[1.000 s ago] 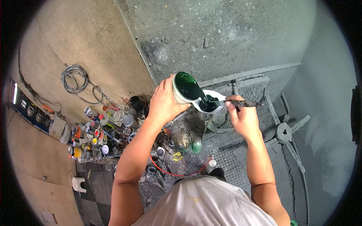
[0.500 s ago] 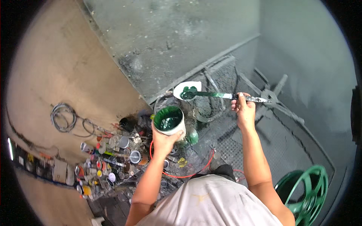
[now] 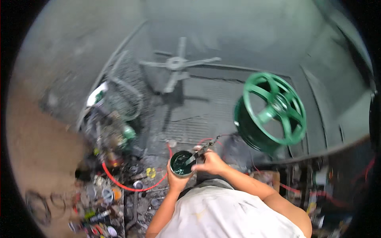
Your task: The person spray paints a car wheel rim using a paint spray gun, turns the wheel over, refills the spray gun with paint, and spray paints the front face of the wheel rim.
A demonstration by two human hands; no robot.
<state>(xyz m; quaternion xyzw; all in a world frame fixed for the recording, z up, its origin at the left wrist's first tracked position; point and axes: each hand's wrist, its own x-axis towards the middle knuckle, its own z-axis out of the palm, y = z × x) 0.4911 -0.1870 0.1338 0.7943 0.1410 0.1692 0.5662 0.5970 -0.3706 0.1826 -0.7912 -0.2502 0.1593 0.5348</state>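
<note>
My left hand is wrapped round a pot of dark green paint, close in front of my body. A paint-crusted stirring stick leans in the pot, its lower end in the paint and its upper end pointing up to the right. My right hand is closed about the stick at the pot's right rim; motion blurs its fingers somewhat. A glossy green car wheel stands ahead to the right. At the far left lies a white piece with a green paint patch on it.
A grey five-armed stand is near the back wall. A red hose curves across the floor at left. Paint cans and bottles crowd the lower left. More clutter is on the right, below the wheel.
My view has swung right, bringing the whole wheel into sight. The stick has left the white piece and now dips into the pot, and both hands have come together nearer my body.
</note>
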